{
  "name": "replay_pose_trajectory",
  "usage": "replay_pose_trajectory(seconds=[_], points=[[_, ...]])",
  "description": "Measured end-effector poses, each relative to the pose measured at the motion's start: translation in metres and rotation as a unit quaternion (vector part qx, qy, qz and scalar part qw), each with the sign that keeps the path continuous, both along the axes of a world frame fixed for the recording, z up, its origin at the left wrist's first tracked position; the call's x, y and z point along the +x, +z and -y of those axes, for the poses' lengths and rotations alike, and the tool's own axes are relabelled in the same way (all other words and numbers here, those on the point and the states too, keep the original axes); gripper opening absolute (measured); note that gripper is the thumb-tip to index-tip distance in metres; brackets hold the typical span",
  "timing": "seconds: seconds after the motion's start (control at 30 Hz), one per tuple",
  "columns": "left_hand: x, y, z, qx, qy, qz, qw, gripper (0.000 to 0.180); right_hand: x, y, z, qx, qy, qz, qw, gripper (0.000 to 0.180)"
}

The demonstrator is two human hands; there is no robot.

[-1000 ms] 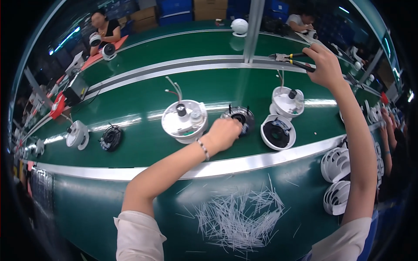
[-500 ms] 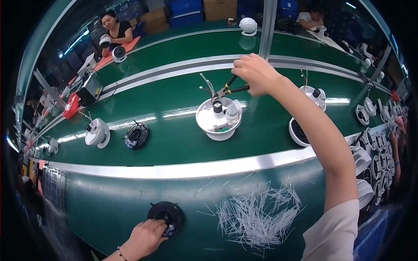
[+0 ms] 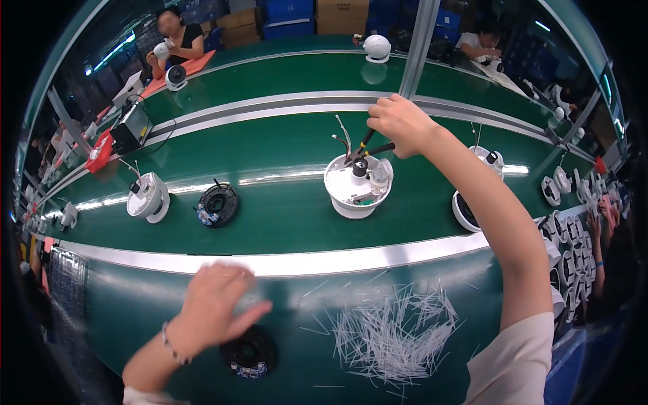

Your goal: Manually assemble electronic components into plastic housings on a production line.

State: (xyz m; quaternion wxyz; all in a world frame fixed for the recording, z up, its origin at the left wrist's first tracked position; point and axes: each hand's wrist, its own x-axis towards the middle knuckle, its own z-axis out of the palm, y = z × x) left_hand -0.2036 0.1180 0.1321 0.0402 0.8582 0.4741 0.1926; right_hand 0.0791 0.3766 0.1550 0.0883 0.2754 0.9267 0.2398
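My right hand grips a pair of cutting pliers with black and yellow handles. Their jaws reach down among the thin wires inside a round white camera housing, next to a black cylinder. The housing stands open side up on the green belt. My left hand, smeared by motion, is raised with the thumb apart from the fingers and nothing visible in it. Below it on the near worktop lies a black ring-shaped part with a small circuit board, apart from the hand.
A loose heap of thin white strips lies on the worktop. Along the belt are another black ring part and white housings. Many white shells crowd the right. A metal rail divides worktop and belt. Co-workers sit across.
My left hand has let go of the black ring part and lifted away, toward the rail. The right hand keeps hold of the pliers; they and the housing appear slightly farther right.
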Motion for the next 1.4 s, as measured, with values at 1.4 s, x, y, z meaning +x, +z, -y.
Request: replay_pose_trajectory(seconds=[1.4], points=[[0.009, -0.183, -0.282, -0.006, 0.234, -0.028, 0.972, 0.057, 0.285, -0.120, 0.467, 0.102, -0.532, -0.516, 0.664, 0.046]])
